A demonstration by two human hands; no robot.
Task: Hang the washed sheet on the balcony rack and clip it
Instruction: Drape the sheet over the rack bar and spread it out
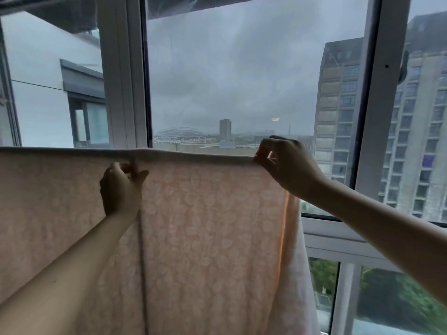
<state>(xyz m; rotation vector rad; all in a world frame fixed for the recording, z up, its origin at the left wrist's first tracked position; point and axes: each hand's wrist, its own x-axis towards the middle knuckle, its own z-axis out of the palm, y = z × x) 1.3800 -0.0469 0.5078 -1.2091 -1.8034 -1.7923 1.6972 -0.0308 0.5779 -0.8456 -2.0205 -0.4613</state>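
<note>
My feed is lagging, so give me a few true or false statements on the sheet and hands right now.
1. The sheet is draped over a horizontal support in front of the window. True.
2. The right hand pinches the sheet's top edge. True.
3. The left hand hangs free of the sheet. False: it grips the sheet just below the top fold.
4. A clip is on the sheet's top edge. False: none shows.

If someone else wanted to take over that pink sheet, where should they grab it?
Probably along the folded top edge of the sheet, coming from the near side as both hands do. The right hand pinches the top right corner; the left hand holds just below the fold. That edge lies taut and level, while the cloth below hangs loose.
</note>
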